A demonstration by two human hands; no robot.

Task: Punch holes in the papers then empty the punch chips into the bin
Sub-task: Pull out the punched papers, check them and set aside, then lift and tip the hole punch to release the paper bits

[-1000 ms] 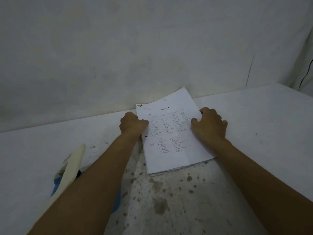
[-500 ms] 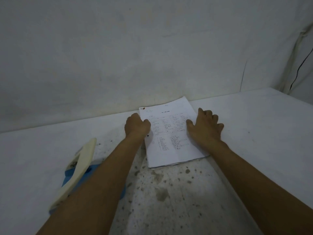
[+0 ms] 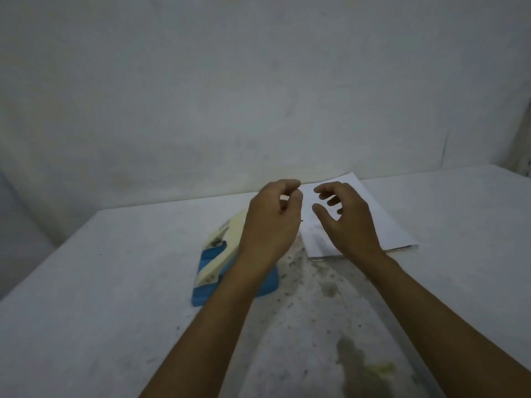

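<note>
A stack of printed white papers [image 3: 382,222] lies flat on the table near the wall, right of centre. A hole punch [image 3: 221,254] with a cream lever and blue base sits left of the stack, partly hidden by my left forearm. My left hand [image 3: 270,225] hovers above the punch and the stack's left edge, fingers loosely curled, holding nothing. My right hand [image 3: 347,222] hovers over the papers with fingers spread, holding nothing. No bin is visible.
The white table [image 3: 115,282] has dark stains and specks in front of the papers, and a yellowish smear near the front. A plain wall rises right behind the table. The table's left edge drops off at far left.
Both hands have lifted off the papers and now hover with fingers apart. The view has swung left, so the punch sits nearer the middle and the papers lie further right.
</note>
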